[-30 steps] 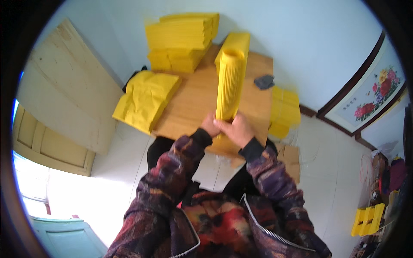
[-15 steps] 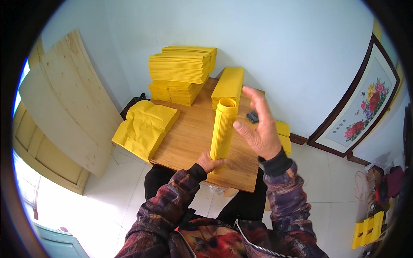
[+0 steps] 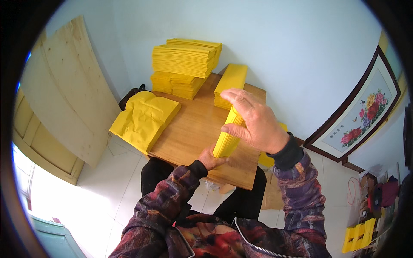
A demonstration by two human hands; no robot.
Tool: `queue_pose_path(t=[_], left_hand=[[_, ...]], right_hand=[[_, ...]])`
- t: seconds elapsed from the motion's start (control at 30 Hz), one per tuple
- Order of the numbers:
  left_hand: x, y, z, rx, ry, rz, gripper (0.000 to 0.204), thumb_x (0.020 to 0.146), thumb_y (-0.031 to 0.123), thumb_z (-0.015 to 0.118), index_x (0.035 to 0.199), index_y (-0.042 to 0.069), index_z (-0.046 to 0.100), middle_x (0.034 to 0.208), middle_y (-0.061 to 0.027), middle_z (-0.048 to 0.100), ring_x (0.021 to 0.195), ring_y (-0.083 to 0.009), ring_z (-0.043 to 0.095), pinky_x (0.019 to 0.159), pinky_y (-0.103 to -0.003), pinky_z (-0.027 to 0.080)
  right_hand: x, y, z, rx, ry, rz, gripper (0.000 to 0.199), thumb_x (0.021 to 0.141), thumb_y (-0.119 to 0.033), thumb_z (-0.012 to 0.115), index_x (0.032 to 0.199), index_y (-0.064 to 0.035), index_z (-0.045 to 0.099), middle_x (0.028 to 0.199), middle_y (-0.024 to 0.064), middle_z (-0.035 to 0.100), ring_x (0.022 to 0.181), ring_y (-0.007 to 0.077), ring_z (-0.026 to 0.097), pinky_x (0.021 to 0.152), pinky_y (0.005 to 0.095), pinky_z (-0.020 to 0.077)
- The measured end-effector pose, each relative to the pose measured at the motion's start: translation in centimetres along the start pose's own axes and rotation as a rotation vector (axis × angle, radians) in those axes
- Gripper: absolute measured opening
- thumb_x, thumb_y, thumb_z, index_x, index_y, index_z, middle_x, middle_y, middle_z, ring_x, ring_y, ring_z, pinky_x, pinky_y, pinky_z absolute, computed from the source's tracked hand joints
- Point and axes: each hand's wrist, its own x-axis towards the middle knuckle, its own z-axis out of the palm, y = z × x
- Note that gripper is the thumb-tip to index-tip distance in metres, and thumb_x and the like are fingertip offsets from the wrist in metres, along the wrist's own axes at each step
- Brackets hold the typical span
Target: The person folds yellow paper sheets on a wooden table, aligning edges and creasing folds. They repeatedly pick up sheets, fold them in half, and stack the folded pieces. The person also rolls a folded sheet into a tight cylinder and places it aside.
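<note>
My left hand (image 3: 209,158) is closed around the lower end of a rolled sheaf of ridged yellow paper (image 3: 225,143), near the front edge of the wooden table (image 3: 189,133). The roll stands up from the hand, tilted to the right. Over its upper end lies my right hand (image 3: 258,122), fingers stretched out and the thumb apart on the near side. That hand hides the roll's top, and its palm's contact cannot be made out. Behind it sits a long stack of folded yellow paper (image 3: 231,80).
Tall stacks of folded yellow paper (image 3: 183,59) stand at the back left of the table. Creased yellow paper (image 3: 148,117) overhangs its left edge. A wooden board (image 3: 64,86) leans at the left; a framed flower picture (image 3: 359,120) leans at the right.
My right hand has come left and onto the roll's top, which was uncovered before. The roll leans further right; my left hand keeps its grip. The view has shifted slightly.
</note>
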Motion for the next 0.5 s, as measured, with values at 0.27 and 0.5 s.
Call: queue_pose_path(t=[0.27,0.5], left_hand=[[0.6,2.0,-2.0,0.024,0.162,0.007,0.037,0.075,0.022,0.076,0.104,0.004,0.063,0.093,-0.0078,0.068,0.083,-0.0171,0.065,0.074,-0.032,0.051],[0.8,6.8,-2.7,-0.215,0.027,0.255,0.032,0.079,0.007,0.070,0.108,0.002,0.059,0.096,-0.0024,0.064,0.085,-0.0093,0.059,0.073,-0.026,0.050]], right_hand=[[-2.2,1.4,1.6,0.474,0.124,0.336,0.069,0.085,-0.036,0.067,0.138,-0.0032,0.037,0.130,0.0101,0.050,0.122,0.0222,0.047,0.099,0.0366,0.0375],[-5.0,1.1,5.8,0.703,0.161,0.342,0.077,0.078,-0.029,0.076,0.139,-0.0095,0.033,0.127,0.0152,0.051,0.118,0.0275,0.050,0.096,0.0393,0.0409]])
